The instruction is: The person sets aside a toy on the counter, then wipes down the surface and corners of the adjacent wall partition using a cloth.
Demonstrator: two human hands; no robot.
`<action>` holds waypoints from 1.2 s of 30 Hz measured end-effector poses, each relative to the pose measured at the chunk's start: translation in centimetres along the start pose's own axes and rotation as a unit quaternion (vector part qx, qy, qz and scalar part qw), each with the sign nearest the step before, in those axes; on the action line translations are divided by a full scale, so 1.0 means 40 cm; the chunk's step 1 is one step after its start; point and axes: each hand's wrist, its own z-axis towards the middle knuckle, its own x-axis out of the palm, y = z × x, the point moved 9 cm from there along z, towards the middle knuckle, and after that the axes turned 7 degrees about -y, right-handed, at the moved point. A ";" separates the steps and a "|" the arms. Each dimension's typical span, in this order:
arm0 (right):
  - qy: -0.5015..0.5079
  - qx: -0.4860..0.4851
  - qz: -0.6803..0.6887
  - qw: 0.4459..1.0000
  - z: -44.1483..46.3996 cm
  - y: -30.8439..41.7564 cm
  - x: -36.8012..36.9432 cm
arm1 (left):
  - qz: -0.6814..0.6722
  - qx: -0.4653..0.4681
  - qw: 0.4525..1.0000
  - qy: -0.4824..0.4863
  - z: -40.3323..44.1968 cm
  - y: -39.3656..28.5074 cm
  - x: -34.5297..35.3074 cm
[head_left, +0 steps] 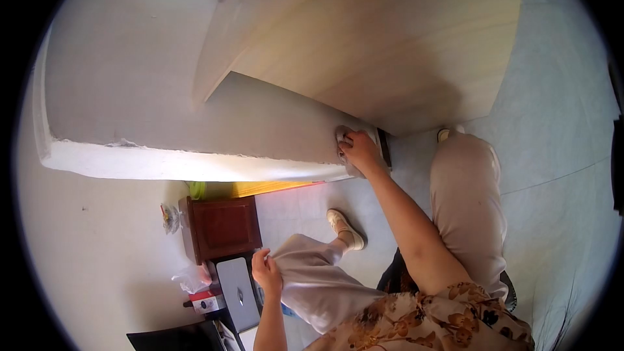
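My right hand (pixel 359 151) is closed on a grey-brown cloth (pixel 340 143) and presses it against the grey wall face (pixel 279 123), close to its lower end near the floor. Part of the cloth is hidden behind my fingers. At my left knee, my left hand (pixel 267 273) rests against the light trousers (pixel 312 279). Its fingers are loosely bent and apart, with nothing visible in them.
The view is tilted sideways. A pale wooden door (pixel 390 32) stands beside the wall. Beyond the white wall edge (pixel 195 164) are a dark red cabinet (pixel 224 227), a grey-fronted drawer unit (pixel 238 292) and a black screen (pixel 179 339). Tiled floor (pixel 559 123) lies to the right.
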 end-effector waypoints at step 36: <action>-0.017 -0.152 0.000 0.988 -0.054 0.131 -0.035 | 0.001 -0.022 1.000 0.008 0.008 0.012 0.002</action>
